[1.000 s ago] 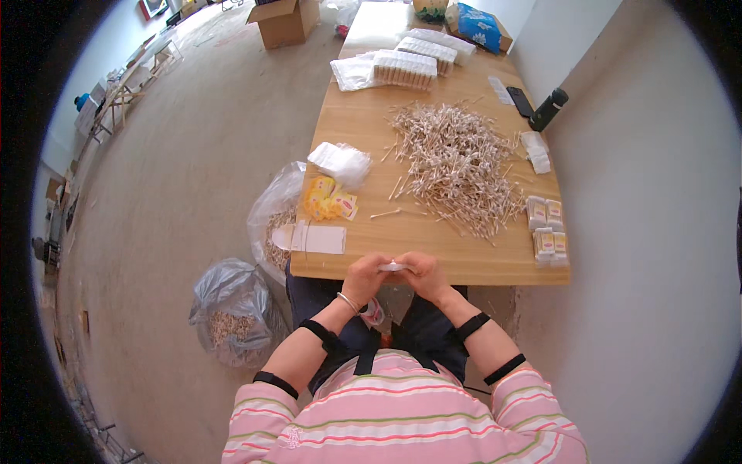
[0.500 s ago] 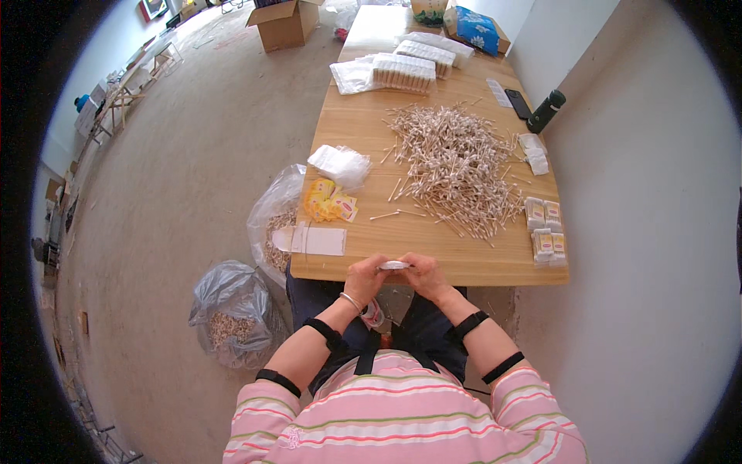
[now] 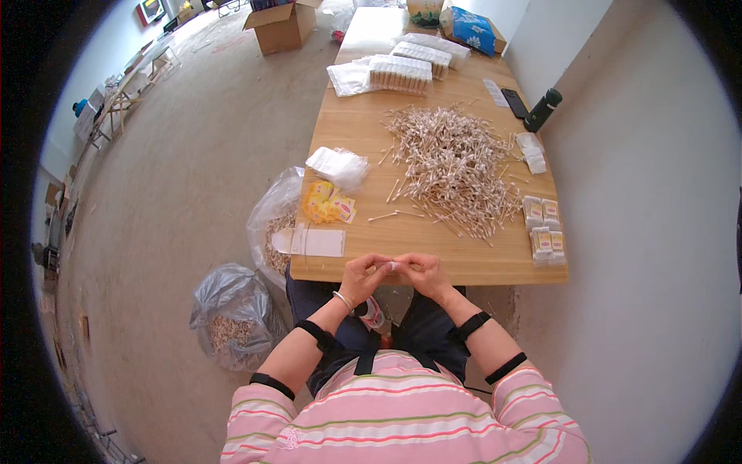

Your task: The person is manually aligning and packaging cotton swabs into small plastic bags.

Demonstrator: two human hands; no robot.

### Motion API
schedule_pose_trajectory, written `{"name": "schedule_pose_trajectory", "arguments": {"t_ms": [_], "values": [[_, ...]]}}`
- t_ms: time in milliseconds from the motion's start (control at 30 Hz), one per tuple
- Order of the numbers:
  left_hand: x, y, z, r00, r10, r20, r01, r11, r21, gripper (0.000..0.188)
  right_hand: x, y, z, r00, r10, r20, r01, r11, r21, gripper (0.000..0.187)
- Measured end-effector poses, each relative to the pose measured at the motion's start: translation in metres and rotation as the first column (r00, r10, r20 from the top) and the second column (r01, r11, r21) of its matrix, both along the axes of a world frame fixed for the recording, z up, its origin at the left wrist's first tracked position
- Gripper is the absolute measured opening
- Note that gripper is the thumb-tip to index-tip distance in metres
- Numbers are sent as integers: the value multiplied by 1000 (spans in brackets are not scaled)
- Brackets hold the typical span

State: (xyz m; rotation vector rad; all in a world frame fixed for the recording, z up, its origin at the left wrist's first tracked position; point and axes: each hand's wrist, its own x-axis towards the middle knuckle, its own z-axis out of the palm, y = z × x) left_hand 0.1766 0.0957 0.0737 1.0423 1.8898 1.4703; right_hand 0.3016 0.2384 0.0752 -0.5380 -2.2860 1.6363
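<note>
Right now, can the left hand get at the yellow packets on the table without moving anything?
Probably yes. The left hand is at the table's near edge with the yellow packets just ahead and left; only a flat white card lies between. But both hands pinch a small white item.

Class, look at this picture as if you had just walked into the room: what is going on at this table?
A person in a pink striped top sits at the near edge of a wooden table. The left hand and right hand meet over a small bundle of cotton swabs, pinched between the fingers. A big loose pile of swabs lies ahead, small filled packets sit at the right edge, and plastic bags stand on the floor to the left.
</note>
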Motion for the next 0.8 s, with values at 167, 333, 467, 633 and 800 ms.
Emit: {"name": "schedule_pose_trajectory", "arguments": {"t_ms": [167,333,467,633,800], "values": [[3,8,-2,996,62,67,-58,996,-64,12,-8,4,-14,998,-57,38,67,927,-369,14],[-3,10,-7,958,57,281,-36,996,-80,14,-13,1,1,992,-54,114,90,936,-341,14],[-9,8,-19,956,1,292,1,1000,-6,13,-13,-6,0,996,-73,-51,76,994,78,15],[-9,5,-15,957,-2,291,13,999,-35,11,-11,0,9,994,86,-74,-68,974,215,12],[-2,0,-14,976,27,216,-52,992,115,10,-10,-3,8,990,78,-118,-25,918,396,8]]}}
